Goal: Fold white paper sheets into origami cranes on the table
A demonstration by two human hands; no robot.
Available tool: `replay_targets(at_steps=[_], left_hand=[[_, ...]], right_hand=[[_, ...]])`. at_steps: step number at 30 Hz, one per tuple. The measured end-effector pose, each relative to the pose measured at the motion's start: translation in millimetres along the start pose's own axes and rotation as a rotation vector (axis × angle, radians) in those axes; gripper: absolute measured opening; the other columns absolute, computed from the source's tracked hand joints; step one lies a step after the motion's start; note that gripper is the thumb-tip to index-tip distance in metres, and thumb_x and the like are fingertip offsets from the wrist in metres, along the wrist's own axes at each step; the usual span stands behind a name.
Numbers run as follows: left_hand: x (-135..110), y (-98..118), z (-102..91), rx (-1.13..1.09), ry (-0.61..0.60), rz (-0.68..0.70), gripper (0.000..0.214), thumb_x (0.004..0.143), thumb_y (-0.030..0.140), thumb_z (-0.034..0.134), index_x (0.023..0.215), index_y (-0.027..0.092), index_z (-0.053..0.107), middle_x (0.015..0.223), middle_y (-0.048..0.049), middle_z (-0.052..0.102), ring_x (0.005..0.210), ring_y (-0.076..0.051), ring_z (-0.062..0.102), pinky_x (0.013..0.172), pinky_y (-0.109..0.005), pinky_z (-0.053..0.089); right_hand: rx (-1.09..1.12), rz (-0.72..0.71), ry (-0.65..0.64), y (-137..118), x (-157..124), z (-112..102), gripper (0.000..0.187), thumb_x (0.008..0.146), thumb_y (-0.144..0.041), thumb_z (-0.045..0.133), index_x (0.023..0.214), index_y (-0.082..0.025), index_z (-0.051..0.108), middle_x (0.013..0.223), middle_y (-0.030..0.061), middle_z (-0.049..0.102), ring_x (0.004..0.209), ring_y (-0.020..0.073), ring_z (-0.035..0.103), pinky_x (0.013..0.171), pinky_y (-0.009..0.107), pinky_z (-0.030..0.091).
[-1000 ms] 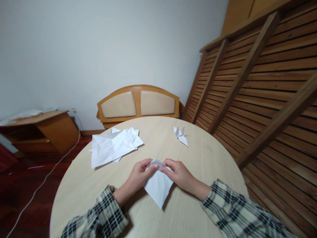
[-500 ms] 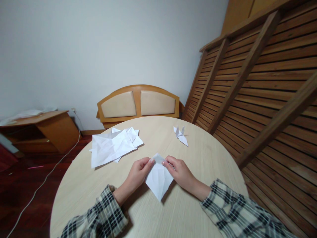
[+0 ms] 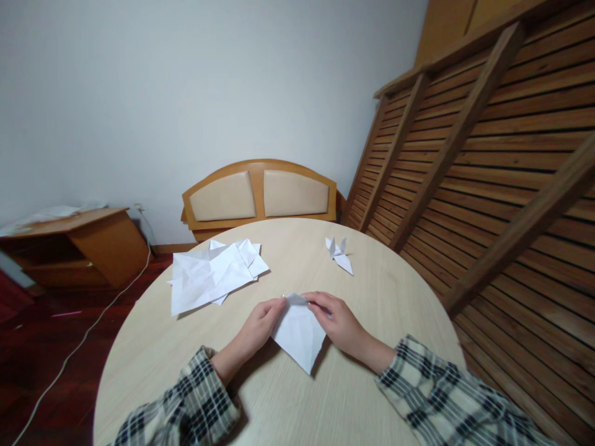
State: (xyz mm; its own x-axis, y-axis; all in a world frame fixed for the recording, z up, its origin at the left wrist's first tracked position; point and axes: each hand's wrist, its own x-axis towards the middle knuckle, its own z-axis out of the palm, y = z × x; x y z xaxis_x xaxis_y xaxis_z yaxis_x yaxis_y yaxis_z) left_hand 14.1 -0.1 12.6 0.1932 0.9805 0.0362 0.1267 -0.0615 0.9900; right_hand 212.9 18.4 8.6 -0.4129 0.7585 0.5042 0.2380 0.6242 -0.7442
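Between my hands is a creased white sheet of folded paper (image 3: 300, 334), its lower corner pointing toward me and its right edge a little ragged. My left hand (image 3: 263, 323) pinches the upper left of the paper between thumb and fingers. On the opposite side, my right hand (image 3: 338, 322) grips the upper right, fingers curled behind the top edge. The paper's top corner is bent over and partly hidden by the fingertips. Beyond my right hand a folded white paper crane (image 3: 341, 255) stands on the round table (image 3: 372, 396).
Several creased white paper sheets (image 3: 209, 275) lie in a loose pile at the table's left. Behind the table stands a wooden headboard (image 3: 258, 186) with padded panels. A slatted wooden frame (image 3: 488, 142) leans along the right. A cable (image 3: 88, 334) runs across the floor at left.
The paper's top corner, upright before, is now bent down between my fingertips. Its lower corner has swung slightly right. The crane and pile stay put.
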Motion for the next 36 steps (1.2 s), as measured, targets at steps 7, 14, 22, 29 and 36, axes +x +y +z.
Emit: replay_targets(at_steps=[7,14,22,29,36], left_hand=[[4,-7,-2.8,0.012,0.027,-0.011,0.057,0.08,0.07,0.055,0.065,0.015,0.06,0.06,-0.0004,0.05,0.055,-0.013,0.041,0.052,-0.026,0.03],[3,-6,-4.5,0.015,-0.069,-0.009,0.044,0.076,0.057,0.065,0.069,0.013,0.064,0.058,0.0003,0.05,0.054,-0.011,0.041,0.051,-0.025,0.029],[5,-10,-5.9,0.053,-0.079,-0.001,0.039,0.076,0.052,0.066,0.073,0.012,0.066,0.062,-0.002,0.056,0.055,-0.012,0.045,0.052,-0.024,0.03],[0,-3,-1.7,0.122,-0.104,0.038,0.037,0.077,0.049,0.062,0.073,0.013,0.066,0.063,-0.0012,0.055,0.057,-0.012,0.044,0.053,-0.024,0.03],[-3,0,1.3,0.181,-0.123,0.087,0.036,0.083,0.047,0.058,0.074,0.013,0.066,0.064,-0.0006,0.054,0.059,-0.012,0.043,0.054,-0.024,0.031]], right_hand=[[0.007,-0.037,-0.014,4,-3,-1,0.038,0.087,-0.001,0.048,0.104,-0.023,0.073,0.091,0.0049,0.069,0.085,0.0157,0.065,0.074,0.028,0.05],[0.032,-0.028,-0.012,3,-2,-2,0.04,0.081,0.004,0.049,0.096,-0.022,0.076,0.089,0.0044,0.069,0.082,0.015,0.065,0.075,0.028,0.05],[0.072,-0.03,-0.033,-1,-2,0,0.038,0.081,0.002,0.047,0.092,-0.021,0.076,0.089,0.0047,0.071,0.086,0.0159,0.065,0.078,0.029,0.049],[0.139,-0.074,-0.134,-7,-1,-6,0.027,0.087,-0.012,0.05,0.092,-0.019,0.076,0.091,0.0067,0.072,0.089,0.0179,0.065,0.081,0.031,0.047],[0.093,0.08,-0.102,-5,1,-1,0.031,0.094,-0.031,0.053,0.076,-0.018,0.074,0.077,0.0053,0.068,0.076,0.0163,0.062,0.072,0.028,0.045]])
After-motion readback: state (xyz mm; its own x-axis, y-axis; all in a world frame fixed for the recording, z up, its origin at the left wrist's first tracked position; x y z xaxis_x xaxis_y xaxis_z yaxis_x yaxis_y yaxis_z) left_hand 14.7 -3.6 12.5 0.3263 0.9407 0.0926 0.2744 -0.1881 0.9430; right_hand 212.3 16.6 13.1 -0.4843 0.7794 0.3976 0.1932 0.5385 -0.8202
